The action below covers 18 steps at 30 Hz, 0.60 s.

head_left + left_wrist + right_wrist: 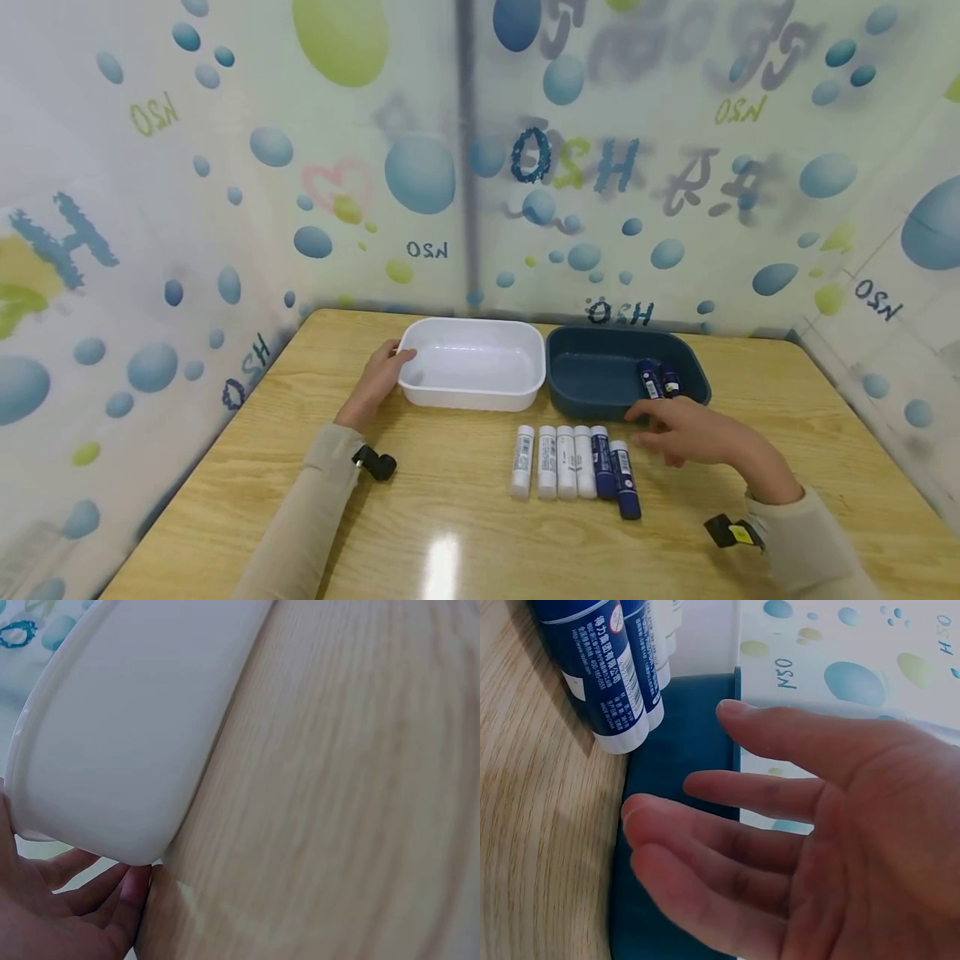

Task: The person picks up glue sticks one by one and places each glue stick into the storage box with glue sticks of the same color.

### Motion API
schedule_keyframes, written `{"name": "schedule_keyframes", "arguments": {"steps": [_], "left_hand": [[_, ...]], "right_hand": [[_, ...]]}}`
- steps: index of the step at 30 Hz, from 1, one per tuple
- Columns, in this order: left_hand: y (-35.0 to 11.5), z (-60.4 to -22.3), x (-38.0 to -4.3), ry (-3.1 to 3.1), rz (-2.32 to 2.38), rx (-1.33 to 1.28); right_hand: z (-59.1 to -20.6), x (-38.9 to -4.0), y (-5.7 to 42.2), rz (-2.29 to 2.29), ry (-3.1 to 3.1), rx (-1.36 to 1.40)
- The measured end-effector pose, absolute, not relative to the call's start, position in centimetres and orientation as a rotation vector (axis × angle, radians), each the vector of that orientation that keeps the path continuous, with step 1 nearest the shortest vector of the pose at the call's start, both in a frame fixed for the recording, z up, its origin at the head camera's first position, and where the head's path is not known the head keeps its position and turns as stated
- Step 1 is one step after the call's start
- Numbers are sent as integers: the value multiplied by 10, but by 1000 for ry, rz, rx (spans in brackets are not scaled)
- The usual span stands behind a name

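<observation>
My left hand (377, 382) grips the left end of a white plastic tray (471, 399), thumb over the rim and fingers along the outer end wall (105, 750). In front of the trays stands a row of glue sticks: several white ones (547, 463) at the left and two navy ones (625, 481) at the right. My right hand (693, 432) hovers at the front of a dark blue tray (588, 407), fingers spread and slightly bent, holding nothing. Inside that tray, two navy glue sticks (649, 380) lean at its right end.
Both trays stand side by side at the back of the wooden table (420, 500). Behind it hangs a patterned curtain (420, 275) with blue and green drops. Wrist cameras (375, 463) sit at both sleeves.
</observation>
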State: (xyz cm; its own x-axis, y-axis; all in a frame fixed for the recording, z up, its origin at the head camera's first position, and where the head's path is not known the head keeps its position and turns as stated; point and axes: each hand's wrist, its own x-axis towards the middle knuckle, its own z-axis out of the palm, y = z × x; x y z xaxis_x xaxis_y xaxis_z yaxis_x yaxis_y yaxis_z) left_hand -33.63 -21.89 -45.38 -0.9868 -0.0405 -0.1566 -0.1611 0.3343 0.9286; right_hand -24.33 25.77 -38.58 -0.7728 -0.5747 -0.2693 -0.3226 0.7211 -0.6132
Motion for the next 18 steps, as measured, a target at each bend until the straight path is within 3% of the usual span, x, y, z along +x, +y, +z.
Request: {"name": "schedule_keyframes", "arguments": {"steps": [18], "left_hand": [[-219,-454,-340,2491,1717,-226]], "right_hand": [[-394,-241,254,-664,2401,-403]]}}
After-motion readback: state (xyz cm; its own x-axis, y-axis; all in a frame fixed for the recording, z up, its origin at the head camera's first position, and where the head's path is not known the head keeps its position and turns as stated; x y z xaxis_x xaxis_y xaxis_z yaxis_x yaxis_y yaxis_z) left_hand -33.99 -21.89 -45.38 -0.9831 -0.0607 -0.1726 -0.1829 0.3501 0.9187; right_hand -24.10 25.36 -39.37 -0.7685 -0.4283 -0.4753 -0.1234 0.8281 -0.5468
